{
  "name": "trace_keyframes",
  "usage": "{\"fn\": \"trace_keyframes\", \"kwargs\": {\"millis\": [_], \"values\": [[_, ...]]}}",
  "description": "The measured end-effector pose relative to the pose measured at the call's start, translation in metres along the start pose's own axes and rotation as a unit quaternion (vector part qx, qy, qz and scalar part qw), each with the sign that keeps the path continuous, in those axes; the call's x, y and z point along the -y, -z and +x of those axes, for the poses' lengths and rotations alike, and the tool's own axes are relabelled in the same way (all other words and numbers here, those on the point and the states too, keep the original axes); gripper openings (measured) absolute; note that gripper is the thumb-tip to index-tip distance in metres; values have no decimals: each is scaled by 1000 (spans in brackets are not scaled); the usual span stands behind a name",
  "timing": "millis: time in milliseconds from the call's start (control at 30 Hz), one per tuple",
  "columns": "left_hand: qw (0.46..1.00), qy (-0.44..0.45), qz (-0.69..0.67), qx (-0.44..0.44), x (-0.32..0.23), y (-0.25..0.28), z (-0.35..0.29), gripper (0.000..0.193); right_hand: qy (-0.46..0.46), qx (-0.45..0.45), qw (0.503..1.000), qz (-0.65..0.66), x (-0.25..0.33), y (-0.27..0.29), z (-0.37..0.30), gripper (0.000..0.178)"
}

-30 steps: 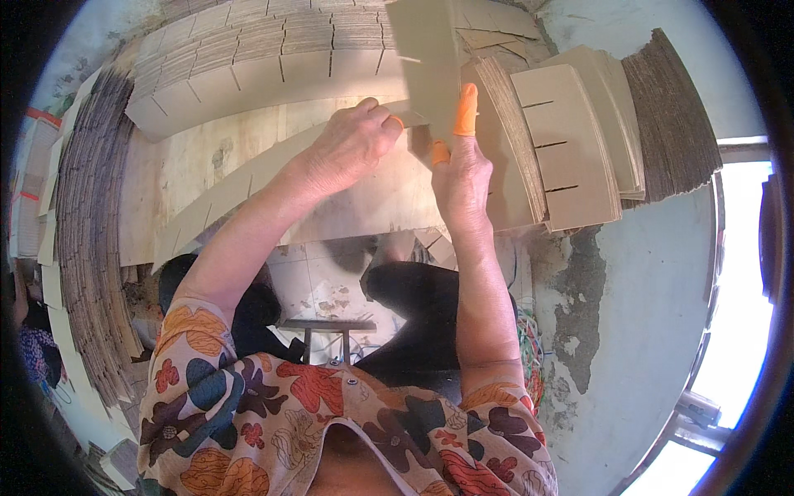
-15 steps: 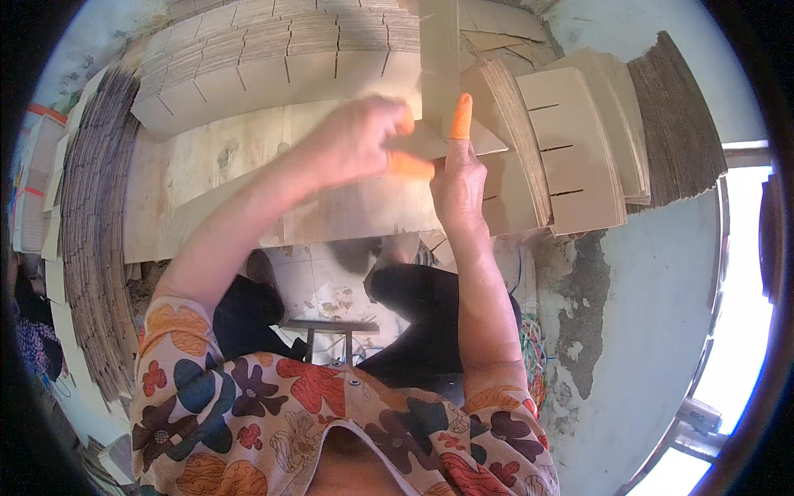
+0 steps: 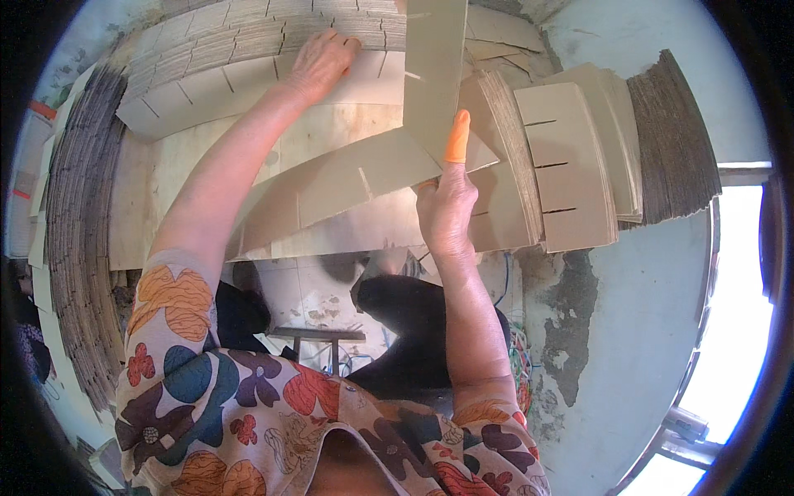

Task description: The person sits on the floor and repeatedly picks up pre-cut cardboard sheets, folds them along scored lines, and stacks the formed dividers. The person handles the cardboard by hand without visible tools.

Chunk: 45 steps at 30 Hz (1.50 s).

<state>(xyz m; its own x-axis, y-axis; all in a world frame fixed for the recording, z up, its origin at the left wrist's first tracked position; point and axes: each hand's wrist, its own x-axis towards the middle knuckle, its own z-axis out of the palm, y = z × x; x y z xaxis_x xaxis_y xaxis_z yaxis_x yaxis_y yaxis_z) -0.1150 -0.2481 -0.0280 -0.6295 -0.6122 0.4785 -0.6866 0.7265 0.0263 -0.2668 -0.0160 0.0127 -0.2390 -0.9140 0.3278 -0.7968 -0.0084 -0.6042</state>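
My right hand [image 3: 447, 211] closes on the near edge of slotted cardboard strips, with one finger in an orange finger cot [image 3: 456, 139] stretched along them. One strip [image 3: 434, 62] runs away from me; another strip [image 3: 339, 178] slants out to the left over the board. Farther off and to the left, my left hand [image 3: 327, 64] bends its fingers over the top edge of a long stack of slotted cardboard [image 3: 256, 78]. Its fingertips are hidden, so what they pinch does not show.
A pale wooden board [image 3: 186, 194] lies under the work. Fanned slotted cardboard pieces [image 3: 566, 165] stand on the right, beside a darker cardboard stack [image 3: 674, 140]. A tall cardboard stack [image 3: 78, 231] lines the left. Below the board are my knees and a stool [image 3: 318, 335].
My left hand has moved away from my right hand, leftward and up to the far stack. The slanting strip now shows fully. My right hand keeps its hold and shifts slightly left.
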Motion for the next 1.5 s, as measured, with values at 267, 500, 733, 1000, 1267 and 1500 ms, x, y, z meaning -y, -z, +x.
{"fn": "trace_keyframes", "kwargs": {"millis": [267,500,733,1000,1267,1500], "values": [[996,-33,-70,-33,-8,20,-2,23,18,-8,1000,0,0,0,-1,98],[997,-80,-23,-3,-6,10,-4,10,21,-6,1000,-4,5,4,0,93],[986,9,-113,119,-6,16,-4,7,45,-29,998,-18,1,2,-2,94],[992,-90,-88,24,-20,25,-9,2,39,-6,999,-6,0,2,-2,94],[981,-109,-155,-33,-56,63,-20,7,20,23,999,-44,-9,-1,-4,93],[936,-21,-345,67,-62,102,-19,10,20,17,996,-80,-13,-2,-10,90]]}}
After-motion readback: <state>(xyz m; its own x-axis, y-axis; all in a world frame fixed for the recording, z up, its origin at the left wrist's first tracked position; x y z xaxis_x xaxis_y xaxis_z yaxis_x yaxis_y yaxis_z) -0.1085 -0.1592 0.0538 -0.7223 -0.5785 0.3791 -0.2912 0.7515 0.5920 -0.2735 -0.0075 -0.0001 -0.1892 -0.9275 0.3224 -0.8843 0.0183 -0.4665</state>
